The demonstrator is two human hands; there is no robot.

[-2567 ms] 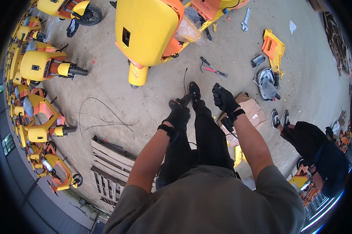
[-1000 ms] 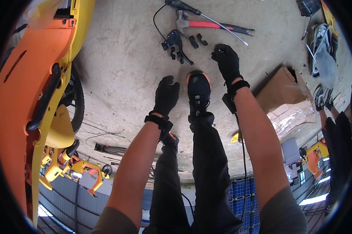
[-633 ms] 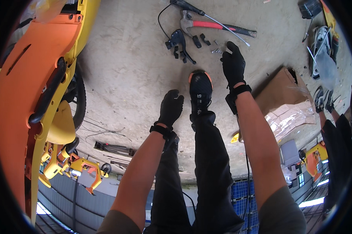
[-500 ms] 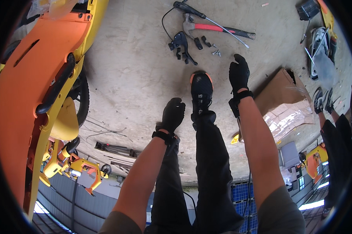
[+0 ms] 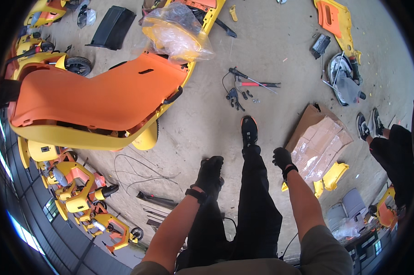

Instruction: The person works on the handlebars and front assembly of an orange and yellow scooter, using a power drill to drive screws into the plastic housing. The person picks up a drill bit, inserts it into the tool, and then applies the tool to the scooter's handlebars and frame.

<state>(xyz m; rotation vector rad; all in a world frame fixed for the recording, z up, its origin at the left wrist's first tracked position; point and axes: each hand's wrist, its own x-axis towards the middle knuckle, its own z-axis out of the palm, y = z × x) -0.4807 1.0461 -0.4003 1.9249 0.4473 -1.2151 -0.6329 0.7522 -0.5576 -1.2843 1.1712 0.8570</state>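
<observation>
My right hand [image 5: 282, 158], in a black glove, hangs beside the cardboard box [image 5: 318, 144] with its fingers loosely bent and apart, holding nothing I can see. My left hand [image 5: 205, 182], also gloved, is by my left leg; its fingers blend into the dark shoe and trouser behind it. Beyond my forward shoe [image 5: 249, 130] lie a hammer [image 5: 257, 84] with a red handle, a long screwdriver [image 5: 239, 73], a black lever assembly with a cable [image 5: 234, 99], small black clamps [image 5: 247, 93] and several bolts [image 5: 256, 100] on the floor.
An orange-and-yellow scooter body [image 5: 92, 96] fills the left. Behind it are several scooters and a black panel [image 5: 111, 27]. Loose cables [image 5: 138, 174] lie at lower left. A coworker's legs [image 5: 392, 156] stand at right, near metal parts [image 5: 342, 80] and a yellow panel [image 5: 331, 176].
My view has risen and widened; the tools look farther off. Both hands have drawn back from them. The small bolts, first seen beside the clamps 0.6 seconds ago, lie where my right hand was.
</observation>
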